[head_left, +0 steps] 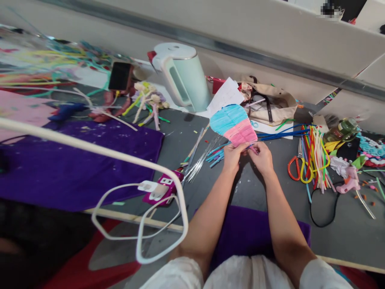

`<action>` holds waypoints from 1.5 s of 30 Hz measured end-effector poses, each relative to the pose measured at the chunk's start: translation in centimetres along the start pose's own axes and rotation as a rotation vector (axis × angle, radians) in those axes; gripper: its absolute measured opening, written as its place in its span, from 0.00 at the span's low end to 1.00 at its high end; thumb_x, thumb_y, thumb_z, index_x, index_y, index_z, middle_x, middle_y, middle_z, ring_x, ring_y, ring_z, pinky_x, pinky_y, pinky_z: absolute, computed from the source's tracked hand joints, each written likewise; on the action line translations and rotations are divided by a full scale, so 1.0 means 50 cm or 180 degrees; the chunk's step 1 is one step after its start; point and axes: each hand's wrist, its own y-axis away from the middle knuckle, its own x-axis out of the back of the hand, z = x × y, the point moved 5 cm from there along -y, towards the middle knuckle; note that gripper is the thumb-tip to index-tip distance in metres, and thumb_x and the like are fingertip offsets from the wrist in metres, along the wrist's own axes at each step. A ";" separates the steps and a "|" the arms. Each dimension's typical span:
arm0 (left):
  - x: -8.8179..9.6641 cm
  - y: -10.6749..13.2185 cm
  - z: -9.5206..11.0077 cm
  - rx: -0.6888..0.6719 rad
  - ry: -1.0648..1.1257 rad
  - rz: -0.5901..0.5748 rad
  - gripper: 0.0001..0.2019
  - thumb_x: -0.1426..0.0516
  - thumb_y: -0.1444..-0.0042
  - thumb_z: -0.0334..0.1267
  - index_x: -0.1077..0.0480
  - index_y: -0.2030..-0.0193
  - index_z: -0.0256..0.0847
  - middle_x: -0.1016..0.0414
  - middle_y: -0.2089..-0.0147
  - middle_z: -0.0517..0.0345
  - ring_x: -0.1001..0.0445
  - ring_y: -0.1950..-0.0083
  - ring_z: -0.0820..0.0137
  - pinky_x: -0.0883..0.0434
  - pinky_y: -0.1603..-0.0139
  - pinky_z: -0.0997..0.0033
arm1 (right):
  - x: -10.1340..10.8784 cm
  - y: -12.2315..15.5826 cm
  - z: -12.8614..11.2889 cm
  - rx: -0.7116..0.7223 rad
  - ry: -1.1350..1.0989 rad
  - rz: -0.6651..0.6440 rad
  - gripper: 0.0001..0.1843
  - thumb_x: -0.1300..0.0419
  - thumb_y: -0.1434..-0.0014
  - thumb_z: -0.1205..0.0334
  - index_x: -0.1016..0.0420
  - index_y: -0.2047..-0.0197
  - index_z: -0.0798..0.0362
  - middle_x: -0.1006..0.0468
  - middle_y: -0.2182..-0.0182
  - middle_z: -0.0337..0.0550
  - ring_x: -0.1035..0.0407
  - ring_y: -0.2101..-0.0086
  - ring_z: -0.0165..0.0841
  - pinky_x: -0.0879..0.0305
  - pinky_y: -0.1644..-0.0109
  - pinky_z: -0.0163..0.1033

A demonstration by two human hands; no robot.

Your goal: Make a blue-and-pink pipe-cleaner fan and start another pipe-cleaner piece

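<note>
Both my hands meet over the grey table, gripping the narrow lower end of a fan-shaped piece made of pipe cleaners (pixel 233 122), blue at its top and pink below. My left hand (pixel 233 156) is closed on its bottom left edge. Pinching the bottom tip beside it is my right hand (pixel 262 157). The piece leans away from me, towards the wall.
A pale green kettle (pixel 180 76) stands behind. Loose pipe cleaners (pixel 314 156) and orange-handled scissors (pixel 293 168) lie to the right, with a pink glue gun (pixel 349 182). A purple cloth (pixel 72 160), a pink power strip (pixel 162 190) with white cables and a phone (pixel 119 75) are to the left.
</note>
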 end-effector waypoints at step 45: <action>0.006 0.011 -0.013 0.0374 0.0261 0.0346 0.12 0.31 0.69 0.35 0.30 0.81 0.35 0.32 0.82 0.64 0.34 0.79 0.77 0.30 0.73 0.73 | -0.006 0.018 -0.040 0.0892 0.1311 0.0089 0.10 0.45 0.36 0.64 0.24 0.54 0.52 0.25 0.61 0.50 0.34 0.57 0.41 0.33 0.54 0.43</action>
